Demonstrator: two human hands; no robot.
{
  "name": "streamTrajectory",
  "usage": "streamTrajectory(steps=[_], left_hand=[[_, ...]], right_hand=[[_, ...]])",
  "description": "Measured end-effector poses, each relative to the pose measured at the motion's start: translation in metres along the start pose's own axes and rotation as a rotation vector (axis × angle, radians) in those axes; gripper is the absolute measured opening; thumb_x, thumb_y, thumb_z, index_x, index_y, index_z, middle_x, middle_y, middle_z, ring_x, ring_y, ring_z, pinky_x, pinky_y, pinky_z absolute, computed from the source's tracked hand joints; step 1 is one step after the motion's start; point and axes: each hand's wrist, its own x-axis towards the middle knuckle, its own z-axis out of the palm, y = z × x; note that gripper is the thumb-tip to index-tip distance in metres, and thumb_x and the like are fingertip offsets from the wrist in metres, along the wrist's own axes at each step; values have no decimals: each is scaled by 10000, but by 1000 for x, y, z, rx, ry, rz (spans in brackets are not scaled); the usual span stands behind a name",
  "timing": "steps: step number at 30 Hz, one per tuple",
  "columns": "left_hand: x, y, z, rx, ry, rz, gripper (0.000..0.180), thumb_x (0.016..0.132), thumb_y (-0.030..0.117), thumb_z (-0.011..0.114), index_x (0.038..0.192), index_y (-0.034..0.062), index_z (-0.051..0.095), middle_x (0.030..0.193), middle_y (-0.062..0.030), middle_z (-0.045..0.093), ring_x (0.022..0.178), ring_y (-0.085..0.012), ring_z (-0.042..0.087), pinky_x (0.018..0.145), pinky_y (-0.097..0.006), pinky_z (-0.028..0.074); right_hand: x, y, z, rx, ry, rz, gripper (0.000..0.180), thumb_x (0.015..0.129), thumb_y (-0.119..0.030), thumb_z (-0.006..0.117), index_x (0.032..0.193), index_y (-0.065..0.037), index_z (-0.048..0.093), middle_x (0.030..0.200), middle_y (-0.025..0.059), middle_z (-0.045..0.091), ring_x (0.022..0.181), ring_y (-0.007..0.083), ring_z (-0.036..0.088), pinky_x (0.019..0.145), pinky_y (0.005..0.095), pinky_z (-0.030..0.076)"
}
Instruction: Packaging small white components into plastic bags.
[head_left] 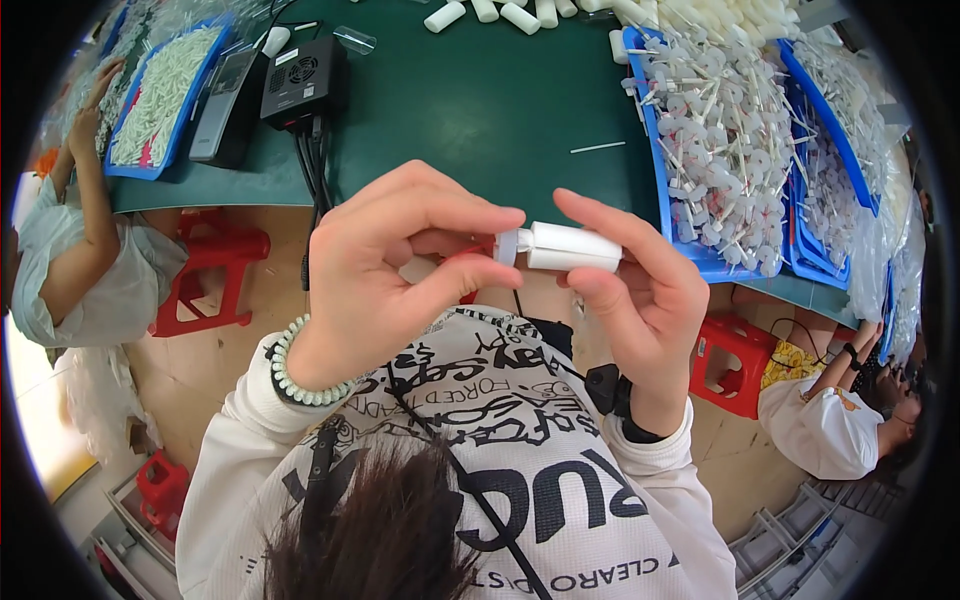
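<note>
My left hand pinches a translucent plastic cap between thumb and fingertips; something red shows behind those fingers. Directly against the cap is a short white cylinder with a lengthwise line along its side. My right hand grips the far end of this cylinder between thumb and forefinger. Both pieces are held in line, roughly level, above my lap and just off the near table edge. Whether a stem runs inside the cylinder is hidden.
On the green table, a blue tray of stemmed translucent caps stands right. White cylinders lie at the back, a thin white stick nearer. Left are a black fan box and a tray of white sticks. Co-workers sit both sides.
</note>
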Motion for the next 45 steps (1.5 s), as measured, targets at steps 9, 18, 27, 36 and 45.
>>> streamTrajectory(steps=[9,18,27,36,45], left_hand=[[-1,1,-2,56,17,69,323,641,-87,744,946,-32,651,922,-118,599,796,-145,588,665,-242,487],[1,0,-1,250,-12,285,294,625,-59,765,896,-17,661,896,-123,625,798,-167,602,664,-249,500],[-1,1,-3,154,-44,163,339,614,-71,765,934,-18,665,907,-129,627,805,-170,606,669,-244,504],[-3,3,-3,110,-33,141,361,599,-92,759,940,-37,655,903,-137,639,811,-177,607,670,-259,500],[0,4,-5,141,-86,196,370,596,-108,748,947,-27,660,904,-150,656,826,-187,618,690,-262,509]], right_hand=[[1,5,-2,-190,-4,-195,459,723,-40,725,1164,2,605,806,86,649,667,120,574,586,225,449],[-5,-10,11,363,174,232,391,757,-15,711,1134,16,616,898,105,669,754,100,612,681,230,498],[-4,-3,-1,-142,2,-73,411,660,-17,762,1060,-20,666,906,120,683,732,173,647,652,237,496],[-13,-6,5,167,53,39,373,788,-12,677,1115,61,513,947,148,672,911,176,645,784,265,497],[-7,1,8,15,-29,-84,269,772,-22,705,995,13,559,947,149,668,870,187,661,749,257,513]])
